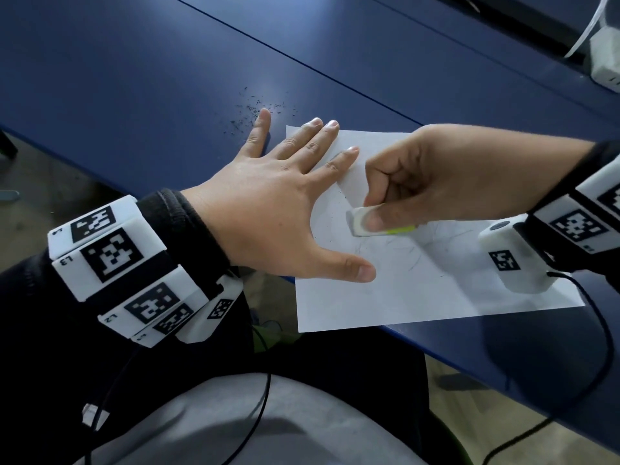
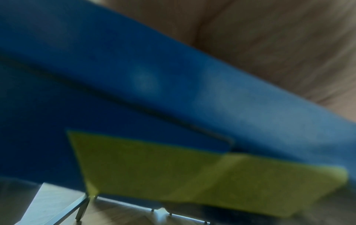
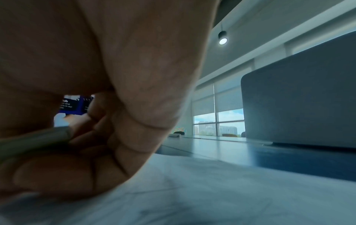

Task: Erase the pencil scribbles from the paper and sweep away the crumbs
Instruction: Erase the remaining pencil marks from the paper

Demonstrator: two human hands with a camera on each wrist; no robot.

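The paper [image 1: 419,290], a white sheet lying at the near edge of a blue table [image 1: 151,78], carries faint pencil scribbles [image 1: 412,253] across its middle, with its near-left corner jutting just past the table edge. The left hand [image 1: 268,216] lies flat with fingers spread on the sheet's left side, thumb stretched toward the marks and little finger off the paper on the table. The right hand [image 1: 436,186] pinches a white eraser [image 1: 369,224] with a yellow-green sleeve, its bare end pressed to the paper just above the scribbles. Dark crumbs [image 1: 258,112] lie scattered on the table beyond the sheet's far-left corner, near the little finger, and a few specks dot the paper itself. The step in hand appears to be rubbing out the remaining lines. Done well, it calls for short strokes running away from the pinning hand, so the sheet stays taut rather than buckling, and firm, even pressure on the eraser's flat end. The overhanging corner could crease if the paper slips.
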